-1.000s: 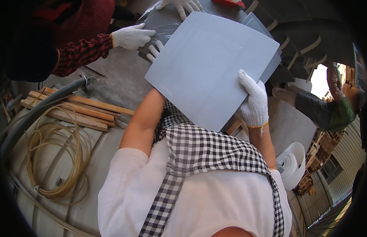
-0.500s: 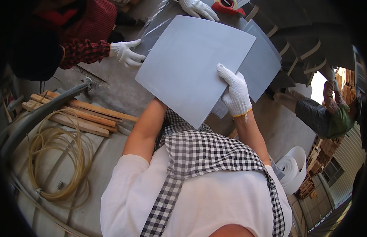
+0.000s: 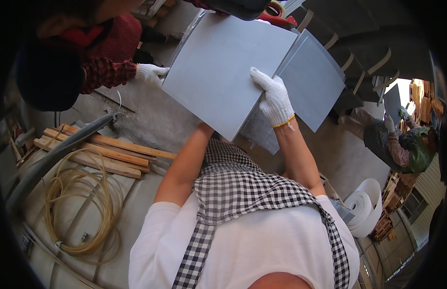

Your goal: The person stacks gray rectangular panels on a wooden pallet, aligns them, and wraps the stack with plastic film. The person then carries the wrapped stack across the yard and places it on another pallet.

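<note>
A flat, square grey panel (image 3: 228, 72) is held tilted in front of me. My right hand (image 3: 276, 98), in a white knitted glove, grips its right edge with the thumb on top; the other fingers are mostly hidden beneath. My left forearm (image 3: 187, 164) reaches under the near edge, so the panel hides my left hand. At the panel's left edge is a co-worker's white-gloved hand (image 3: 151, 73), its fingertips at the edge. Another grey panel (image 3: 315, 79) lies to the right, and a plastic-wrapped block (image 3: 262, 131) shows below the held panel.
Wooden strips (image 3: 103, 151) and a coil of yellowish hose (image 3: 84, 212) lie at left, beside a dark pipe (image 3: 59, 154). A red tape dispenser (image 3: 283, 20) is at the far side. At right are a white foam roll (image 3: 363, 207) and another person (image 3: 401, 144).
The held panel and my right hand have shifted slightly left and away from me. The co-worker on the left has leaned in, and their hand now meets the panel's edge.
</note>
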The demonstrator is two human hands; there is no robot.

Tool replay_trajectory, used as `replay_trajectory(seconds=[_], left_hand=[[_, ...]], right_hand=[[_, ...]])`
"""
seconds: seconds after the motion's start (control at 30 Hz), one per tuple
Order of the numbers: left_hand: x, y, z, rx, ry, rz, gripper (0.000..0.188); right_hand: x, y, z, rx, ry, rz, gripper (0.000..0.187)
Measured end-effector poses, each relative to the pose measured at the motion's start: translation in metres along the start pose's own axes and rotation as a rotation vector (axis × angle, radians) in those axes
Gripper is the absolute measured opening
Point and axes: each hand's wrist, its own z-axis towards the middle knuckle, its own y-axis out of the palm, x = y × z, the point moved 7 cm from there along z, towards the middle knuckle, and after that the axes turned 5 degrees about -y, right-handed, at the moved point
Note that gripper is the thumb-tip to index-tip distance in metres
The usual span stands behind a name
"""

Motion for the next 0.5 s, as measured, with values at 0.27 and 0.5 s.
replay_trajectory(seconds=[0.27,0.5], left_hand=[[-0.029,0.039,-0.010,-0.037,0.022,-0.152,0.057],[-0.008,0.004,-0.014,-0.343,-0.254,0.098,0.061]], right_hand=[[0.008,0.002,0.013,0.028,0.114,0.191,0.040],[0.074,-0.054,0.033,0.119,0.140,0.315,0.036]])
